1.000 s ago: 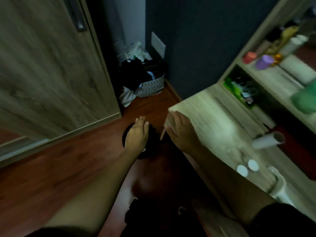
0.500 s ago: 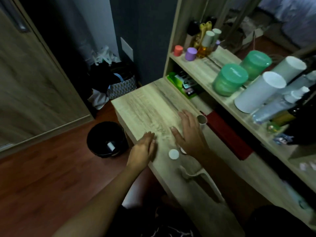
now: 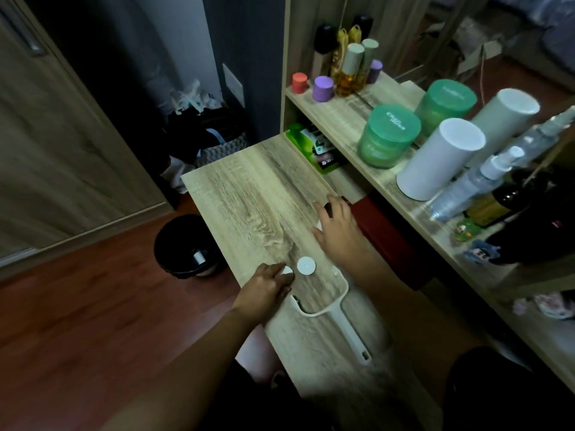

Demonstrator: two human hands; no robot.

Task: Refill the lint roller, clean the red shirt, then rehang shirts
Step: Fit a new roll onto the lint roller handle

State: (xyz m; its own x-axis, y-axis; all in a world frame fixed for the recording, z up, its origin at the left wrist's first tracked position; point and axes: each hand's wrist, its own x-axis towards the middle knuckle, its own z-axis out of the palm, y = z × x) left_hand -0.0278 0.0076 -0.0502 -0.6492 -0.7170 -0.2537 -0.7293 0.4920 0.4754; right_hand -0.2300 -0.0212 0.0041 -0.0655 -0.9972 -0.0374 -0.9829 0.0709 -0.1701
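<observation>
Refill stage, nothing assembled yet. The left hand point(image 3: 267, 286) reaches out with fingers nearly straight, tips resting on the near edge of 1 small white cap point(image 3: 287, 270). It is not wrapped round the cap, and the cap sits flat on the desk point(image 3: 249, 197). A 2nd white cap point(image 3: 306, 264) lies just beside it, untouched, between the 2 hands.

The right hand point(image 3: 339, 233) lies palm down over the refill roll point(image 3: 327, 208), fingers spread and draped across it. Only the roll's dark open end shows at the fingertips, so I cannot tell if the hand really grips it. The roll's long axis seems to run along the hand, pointing away toward the shelf.

The lint roller frame point(image 3: 348, 329) is empty and flat on the desk, on the person's side of both hands. Its fork opens toward the caps and its handle runs back toward the near right edge. The left hand is just beside the fork's left prong, so it is nearer the frame; the right hand has the roll.

Likely next: caps into the roll ends, then the roll into the fork.

A bin point(image 3: 168, 241) on the floor holds a spent core point(image 3: 199, 258). No shirts in view.
</observation>
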